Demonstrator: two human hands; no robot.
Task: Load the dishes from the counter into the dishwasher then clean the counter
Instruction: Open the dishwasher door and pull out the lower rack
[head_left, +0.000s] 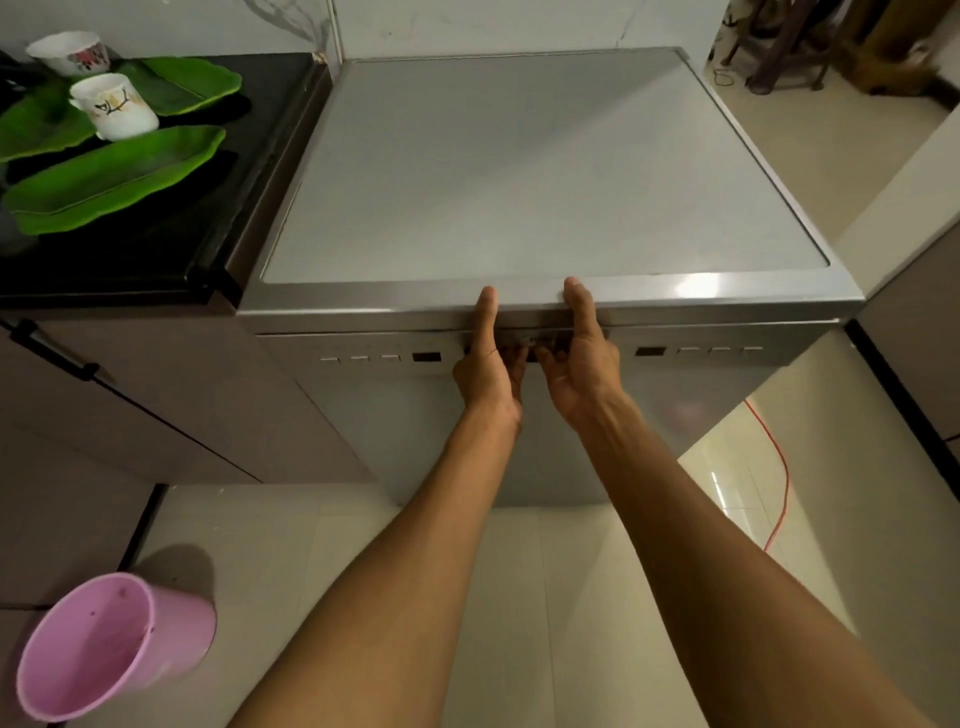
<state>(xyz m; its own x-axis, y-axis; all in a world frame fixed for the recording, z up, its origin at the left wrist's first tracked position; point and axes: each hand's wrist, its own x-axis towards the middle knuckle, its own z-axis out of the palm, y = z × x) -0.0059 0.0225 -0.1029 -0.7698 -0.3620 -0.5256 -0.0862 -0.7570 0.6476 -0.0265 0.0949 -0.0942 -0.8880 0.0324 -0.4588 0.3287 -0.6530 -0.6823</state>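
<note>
A: Both hands at centre frame, side by side. Left hand (488, 364) and right hand (579, 364) have their fingers curled under the handle recess (532, 345) at the top of the dishwasher (519, 171) door, each thumb pressed flat on the top edge.

B: Gripping, then?

A: Looks so. Fingers hooked into the recess, thumbs braced above. Fingertips themselves are hidden in shadow. Door appears closed.

B: Where are the dishes?

A: Upper left of frame, on the black counter (130, 260) beside the machine. Three green leaf-shaped plates (114, 176); a white cup (117, 106) standing on them, a second floral cup (70, 52) behind it. None touched.

B: Advice for the pull?

A: My judgement: draw straight back and down with both hands evenly, so the door doesn't twist, and step back to give it room to drop. Ease it once the latch gives.

B: Anything underfoot?

A: Pink bucket (109, 644) at lower left on the floor, orange cable (774, 467) at right. Both seem outside the door's swing, but worth minding.
</note>
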